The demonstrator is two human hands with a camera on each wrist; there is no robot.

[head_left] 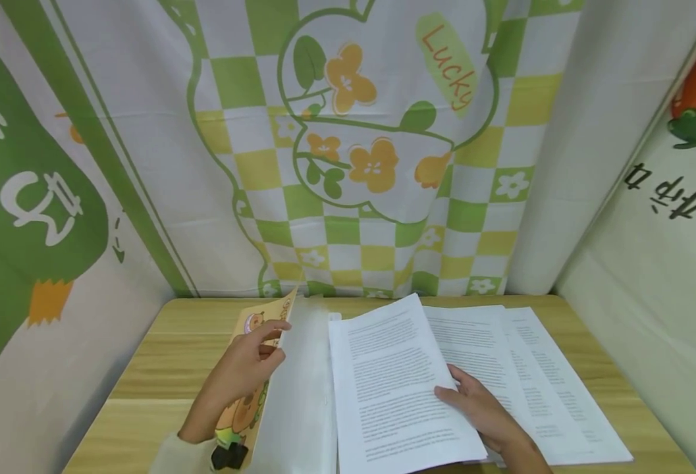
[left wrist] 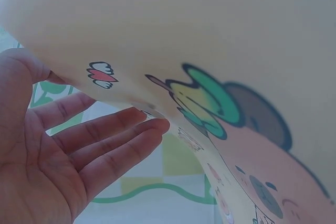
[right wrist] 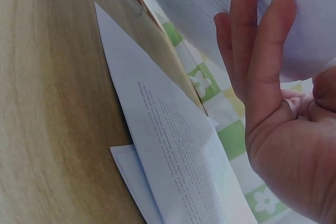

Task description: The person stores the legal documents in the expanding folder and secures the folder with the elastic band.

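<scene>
A folder with a tan, cartoon-printed cover [head_left: 245, 401] lies at the left of the table, its cover raised and tilted. My left hand [head_left: 247, 362] touches the cover's free edge from the printed side. In the left wrist view its fingers [left wrist: 118, 163] are extended, with tips right at the cover's edge. Beside the cover is the folder's whitish, translucent inside [head_left: 303, 395]. My right hand [head_left: 481, 408] grips a sheaf of printed paper [head_left: 392, 388] by its right edge, thumb on top and fingers underneath. The sheaf is raised and tilted, overlapping the folder's right edge in the head view.
More printed sheets [head_left: 546, 382] lie fanned out on the right of the wooden table [head_left: 152, 375]. A checked, flower-printed cloth [head_left: 348, 230] hangs behind the table's back edge. Printed cloth walls [head_left: 650, 283] stand close on both sides.
</scene>
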